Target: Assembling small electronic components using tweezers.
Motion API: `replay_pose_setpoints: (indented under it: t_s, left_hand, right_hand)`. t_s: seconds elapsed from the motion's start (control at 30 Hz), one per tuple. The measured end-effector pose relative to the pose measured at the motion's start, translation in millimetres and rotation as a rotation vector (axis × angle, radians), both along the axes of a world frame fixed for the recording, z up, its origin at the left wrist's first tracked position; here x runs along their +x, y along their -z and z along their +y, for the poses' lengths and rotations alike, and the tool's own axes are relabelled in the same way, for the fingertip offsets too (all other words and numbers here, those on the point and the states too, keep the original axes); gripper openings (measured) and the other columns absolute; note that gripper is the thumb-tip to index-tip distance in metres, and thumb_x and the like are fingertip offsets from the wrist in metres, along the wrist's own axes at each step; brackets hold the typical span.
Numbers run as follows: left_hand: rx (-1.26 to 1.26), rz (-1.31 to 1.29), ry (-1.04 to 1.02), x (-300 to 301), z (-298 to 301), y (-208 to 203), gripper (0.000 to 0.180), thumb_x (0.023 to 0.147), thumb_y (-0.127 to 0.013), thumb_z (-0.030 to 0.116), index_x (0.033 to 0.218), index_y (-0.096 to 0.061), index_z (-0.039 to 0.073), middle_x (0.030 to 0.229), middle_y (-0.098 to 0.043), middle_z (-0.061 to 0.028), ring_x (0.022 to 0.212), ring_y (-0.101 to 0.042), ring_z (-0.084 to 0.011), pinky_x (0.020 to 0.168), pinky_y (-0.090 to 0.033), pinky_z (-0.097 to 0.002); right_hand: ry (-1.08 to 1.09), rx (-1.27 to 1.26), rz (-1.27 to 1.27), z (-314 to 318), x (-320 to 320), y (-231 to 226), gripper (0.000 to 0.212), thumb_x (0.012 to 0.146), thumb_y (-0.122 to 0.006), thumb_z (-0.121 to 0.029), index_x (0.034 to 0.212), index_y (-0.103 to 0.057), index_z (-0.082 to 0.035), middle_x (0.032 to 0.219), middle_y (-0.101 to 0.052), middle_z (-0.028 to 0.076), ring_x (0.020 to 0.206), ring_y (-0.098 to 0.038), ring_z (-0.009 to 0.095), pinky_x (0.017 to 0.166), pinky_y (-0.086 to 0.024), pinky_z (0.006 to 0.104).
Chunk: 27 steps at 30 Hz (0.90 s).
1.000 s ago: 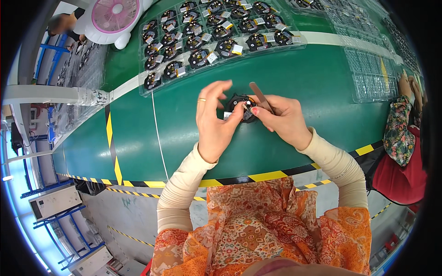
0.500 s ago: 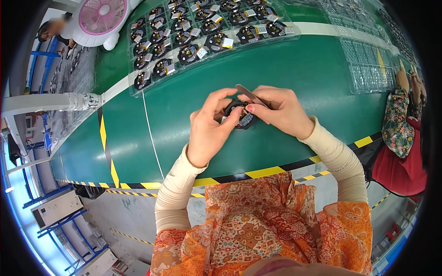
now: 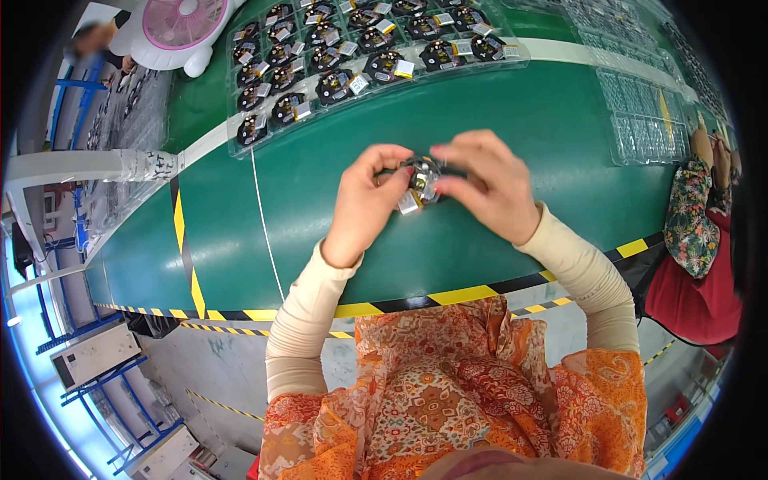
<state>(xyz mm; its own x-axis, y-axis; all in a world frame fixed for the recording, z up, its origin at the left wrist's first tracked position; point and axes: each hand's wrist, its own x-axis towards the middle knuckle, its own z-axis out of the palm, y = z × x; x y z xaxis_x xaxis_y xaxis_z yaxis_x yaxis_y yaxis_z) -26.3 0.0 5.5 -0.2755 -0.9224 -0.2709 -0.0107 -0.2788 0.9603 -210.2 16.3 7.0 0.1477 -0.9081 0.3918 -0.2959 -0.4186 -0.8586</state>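
A small round black electronic assembly point(image 3: 422, 174) with a silver battery pack point(image 3: 409, 202) is held above the green table. Thumb and fingers of my left hand point(image 3: 364, 200) grip its left edge. My right hand point(image 3: 492, 184) is at its right side, thumb close to the rim and fingers raised and smeared by motion. A dark sliver between that thumb and the fingers looks like the tweezers point(image 3: 454, 171), mostly hidden by the hand.
A clear plastic tray point(image 3: 376, 84) of similar round assemblies with batteries lies beyond my hands. Stacked clear trays point(image 3: 648, 120) stand at the right, near another person's arm point(image 3: 690, 212). A white fan point(image 3: 172, 32) is at the far left. Striped tape point(image 3: 400, 304) marks the near edge.
The assembly has turned, so its silver battery now shows toward me. My right fingers have lifted, and the tweezers that stuck up plainly are now mostly hidden. The view has shifted slightly.
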Motion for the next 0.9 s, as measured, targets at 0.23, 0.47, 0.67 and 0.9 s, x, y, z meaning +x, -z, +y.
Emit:
replay_pose_setpoints:
  t_s: [0.23,0.47,0.67,0.9]
  left_hand:
    - [0.288,0.412,0.069,-3,2,-9,0.041,0.086,-0.039,-0.006,0.126,-0.038,0.000,0.105,-0.053,-0.0110,0.091,-0.058,-0.0172,0.078,-0.054,-0.0323]
    - [0.330,0.452,0.152,-1,2,-11,0.034,0.087,-0.039,-0.003,0.121,-0.041,0.001,0.106,-0.053,-0.0102,0.094,-0.058,-0.0178,0.079,-0.054,-0.0357]
    - [0.263,0.373,0.139,-5,3,-12,0.030,0.089,-0.038,0.000,0.119,-0.038,0.001,0.109,-0.054,-0.0136,0.095,-0.059,-0.0230,0.073,-0.057,-0.0372]
    - [0.267,0.328,-0.002,-10,1,-9,0.028,0.089,-0.037,0.001,0.117,-0.040,-0.005,0.106,-0.055,-0.0173,0.090,-0.061,-0.0210,0.071,-0.057,-0.0355]
  right_hand:
    - [-0.152,-0.453,0.449,6,3,9,0.039,0.061,-0.071,-0.003,0.098,-0.063,-0.011,0.096,-0.056,0.003,0.062,-0.058,0.015,0.048,-0.047,0.0259]
    - [-0.090,-0.269,0.141,6,-1,4,0.025,0.070,-0.063,0.008,0.093,-0.060,-0.001,0.091,-0.058,0.008,0.067,-0.062,0.017,0.053,-0.051,0.0255]
    - [-0.004,-0.209,0.028,4,0,1,0.021,0.076,-0.055,0.010,0.095,-0.059,0.002,0.083,-0.057,0.007,0.065,-0.058,0.010,0.055,-0.048,0.0219]
    - [0.211,0.180,-0.089,-7,-3,5,0.016,0.087,-0.052,-0.007,0.093,-0.062,0.004,0.068,-0.053,0.001,0.057,-0.043,0.006,0.051,-0.033,0.0189]
